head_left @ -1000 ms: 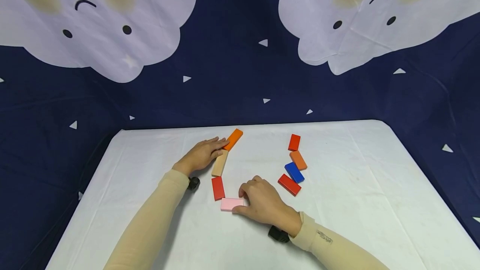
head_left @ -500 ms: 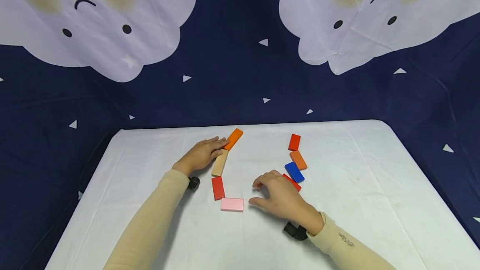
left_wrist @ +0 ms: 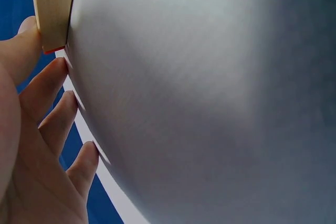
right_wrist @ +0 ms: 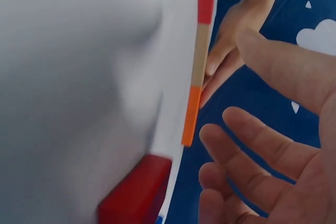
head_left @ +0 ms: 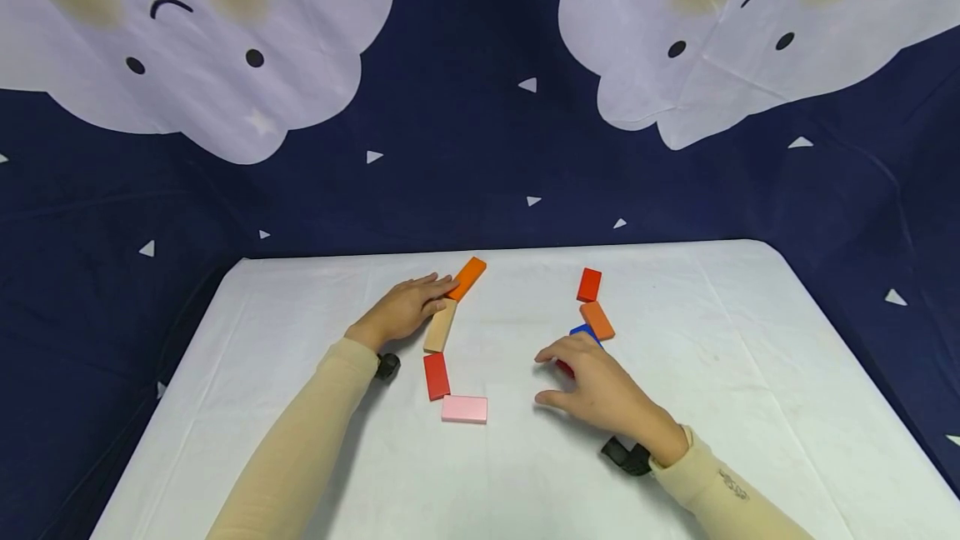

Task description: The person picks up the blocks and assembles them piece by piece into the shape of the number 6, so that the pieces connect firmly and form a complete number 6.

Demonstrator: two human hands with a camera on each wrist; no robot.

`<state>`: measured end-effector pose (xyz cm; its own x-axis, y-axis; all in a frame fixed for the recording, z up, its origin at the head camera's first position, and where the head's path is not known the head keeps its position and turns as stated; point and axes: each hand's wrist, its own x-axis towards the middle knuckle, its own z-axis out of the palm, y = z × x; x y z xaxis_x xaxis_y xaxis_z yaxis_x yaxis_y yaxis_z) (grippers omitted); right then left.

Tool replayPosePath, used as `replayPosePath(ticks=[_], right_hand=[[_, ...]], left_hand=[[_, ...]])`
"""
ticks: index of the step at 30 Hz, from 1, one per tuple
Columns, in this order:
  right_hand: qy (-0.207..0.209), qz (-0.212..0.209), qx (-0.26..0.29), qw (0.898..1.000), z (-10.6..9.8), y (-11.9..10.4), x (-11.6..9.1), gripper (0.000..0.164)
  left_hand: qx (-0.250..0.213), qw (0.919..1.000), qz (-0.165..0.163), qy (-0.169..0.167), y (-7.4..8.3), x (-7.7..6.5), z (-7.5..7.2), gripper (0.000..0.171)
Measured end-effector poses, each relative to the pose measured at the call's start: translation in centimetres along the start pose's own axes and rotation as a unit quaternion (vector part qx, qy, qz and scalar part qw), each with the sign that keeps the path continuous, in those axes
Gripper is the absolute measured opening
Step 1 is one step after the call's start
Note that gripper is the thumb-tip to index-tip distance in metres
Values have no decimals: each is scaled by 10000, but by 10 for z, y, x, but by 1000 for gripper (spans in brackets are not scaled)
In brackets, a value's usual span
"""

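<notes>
My left hand [head_left: 405, 307] rests with straight fingers beside the orange block [head_left: 469, 277] and the tan wooden block [head_left: 440, 327], fingertips at the spot where the two meet. Below them a red block [head_left: 437, 377] and a pink block [head_left: 464, 409] carry on the bent line. With thumb and fingers spread apart, my right hand [head_left: 606, 390] hovers over the right-hand group and holds nothing. It mostly hides a red block [right_wrist: 137, 192] and partly a blue block [head_left: 587, 332]. Further back lie a dark orange block [head_left: 597, 320] and another red block [head_left: 588, 284].
All the blocks lie on a white-covered table [head_left: 300, 298]. A dark blue cloth [head_left: 450, 190] with white clouds hangs beyond its far edge. Each wrist wears a black camera, such as the one [head_left: 628, 457] on the right.
My right hand has let go of the pink block and moved right, over the near red block of the other group. The left hand has stayed where it was.
</notes>
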<state>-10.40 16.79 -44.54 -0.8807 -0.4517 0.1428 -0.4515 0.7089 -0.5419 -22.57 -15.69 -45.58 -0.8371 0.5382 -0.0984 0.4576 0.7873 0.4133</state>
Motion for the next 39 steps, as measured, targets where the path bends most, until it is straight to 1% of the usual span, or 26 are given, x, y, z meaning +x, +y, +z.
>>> replayPosePath(ticks=[11, 18, 27, 39], right_hand=[[-275, 44, -18, 9996, -12, 24, -7, 55], [-492, 112, 24, 9987, -18, 38, -6, 63], [-805, -64, -151, 9966, -23, 52, -3, 68], [-1052, -296, -319, 9935, -27, 57, 1, 68]], left_hand=[[36, 10000, 50, 27, 0, 0, 0, 49], [37, 10000, 22, 14, 0, 1, 0, 49], [4, 10000, 30, 3, -1, 0, 1, 50], [58, 10000, 66, 10, -2, 2, 2, 50]])
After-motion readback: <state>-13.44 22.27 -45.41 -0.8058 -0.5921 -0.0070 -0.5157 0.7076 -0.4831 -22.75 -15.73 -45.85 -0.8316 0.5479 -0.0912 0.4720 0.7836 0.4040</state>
